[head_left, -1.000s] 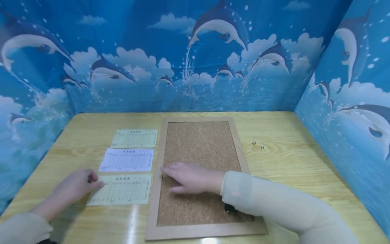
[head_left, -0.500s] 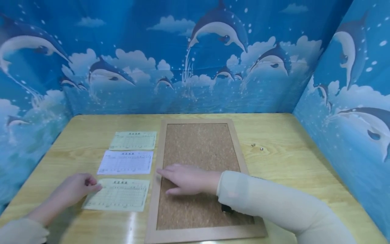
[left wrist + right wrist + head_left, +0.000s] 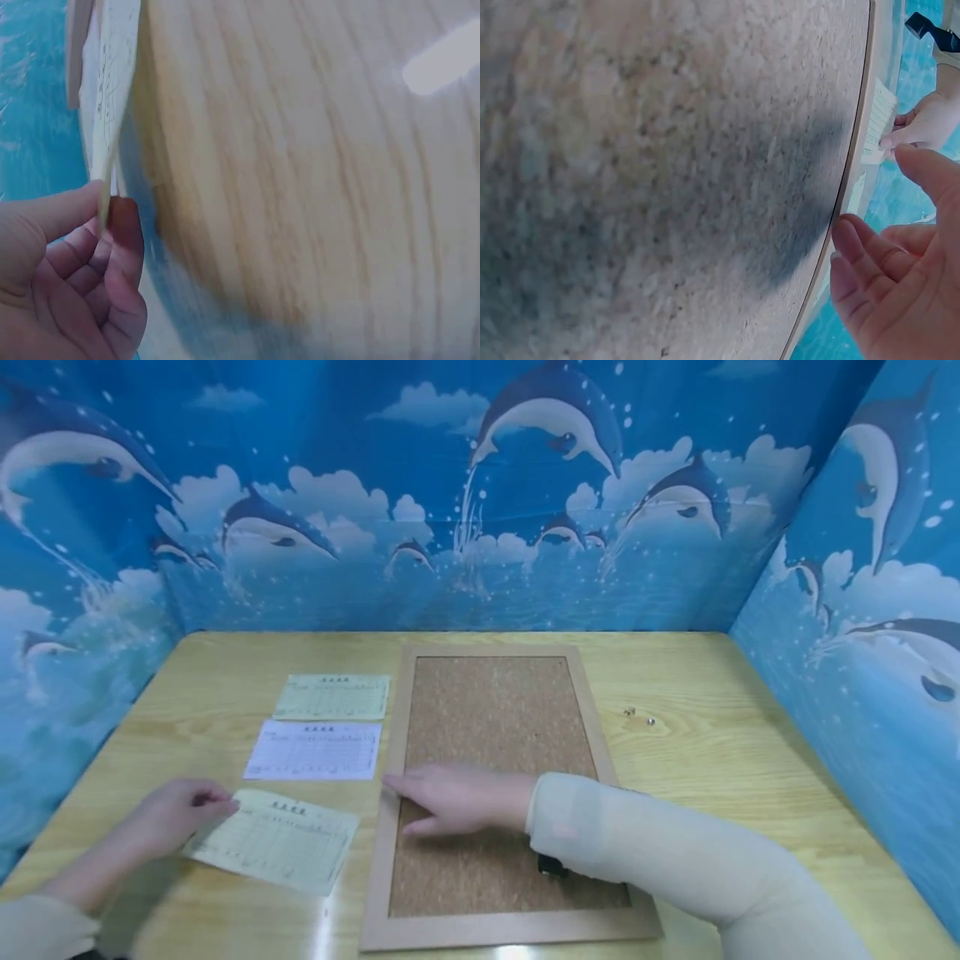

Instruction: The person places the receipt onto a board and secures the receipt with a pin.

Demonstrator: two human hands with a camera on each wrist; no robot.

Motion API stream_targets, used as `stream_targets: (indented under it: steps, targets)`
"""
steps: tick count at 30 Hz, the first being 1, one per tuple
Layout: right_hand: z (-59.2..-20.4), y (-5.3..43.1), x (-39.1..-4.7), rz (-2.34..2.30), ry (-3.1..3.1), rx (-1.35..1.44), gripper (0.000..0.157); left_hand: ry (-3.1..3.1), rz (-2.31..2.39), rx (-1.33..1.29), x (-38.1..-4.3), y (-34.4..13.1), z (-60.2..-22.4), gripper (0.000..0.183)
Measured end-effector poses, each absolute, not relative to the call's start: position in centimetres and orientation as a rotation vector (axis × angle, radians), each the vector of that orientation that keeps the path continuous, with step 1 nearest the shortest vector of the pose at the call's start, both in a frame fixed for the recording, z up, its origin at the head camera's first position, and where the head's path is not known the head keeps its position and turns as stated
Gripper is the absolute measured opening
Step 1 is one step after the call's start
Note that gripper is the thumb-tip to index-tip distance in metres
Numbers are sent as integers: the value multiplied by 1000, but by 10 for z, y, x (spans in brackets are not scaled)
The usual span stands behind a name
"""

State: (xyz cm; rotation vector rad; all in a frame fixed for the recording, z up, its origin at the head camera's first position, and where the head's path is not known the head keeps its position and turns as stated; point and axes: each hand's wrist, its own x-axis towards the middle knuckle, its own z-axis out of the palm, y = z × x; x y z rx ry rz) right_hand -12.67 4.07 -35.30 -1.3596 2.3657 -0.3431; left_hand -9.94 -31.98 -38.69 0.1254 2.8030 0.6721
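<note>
My left hand [image 3: 176, 814] pinches the upper left corner of a pale green printed form [image 3: 277, 843] between thumb and fingers. In the left wrist view the paper [image 3: 116, 82] stands lifted off the table, seen nearly edge-on. My right hand [image 3: 450, 797] hovers over the left side of a framed cork board [image 3: 495, 710], fingers extended toward the frame's left edge and holding nothing. The right wrist view shows its loosely bent fingers [image 3: 874, 255] near the frame, a shadow falling on the cork.
A white form [image 3: 313, 752] and another green form [image 3: 332, 697] lie behind the held one, left of the board. Right of the board, small metal pins [image 3: 651, 722] lie on the wooden table [image 3: 712, 793]. Dolphin-printed curtains [image 3: 390, 585] enclose the back and sides.
The nearest green form, flat on the table before, has been lifted at its left corner and turned clockwise, its right side swinging toward me. My right hand has shifted slightly left.
</note>
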Motion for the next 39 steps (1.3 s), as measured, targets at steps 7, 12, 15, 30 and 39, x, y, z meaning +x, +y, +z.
stream_targets:
  steps: [7,12,15,30,39]
  targets:
    - [-353,38,-127,-427,2294,-1351,55,2649,836,79,-95,-329,-382,33]
    - [-357,33,-128,-475,2277,-1349,38,2460,983,-34,-93,-329,-369,41]
    - [-361,30,-129,-524,2245,-1336,33,2424,977,-82,-95,-328,-363,47]
    - [-367,20,-127,-998,1913,-803,41,2520,978,-68,-92,-319,-361,51]
    - [-371,11,-126,-1121,1862,-727,25,2597,961,-109,-90,-312,-357,55]
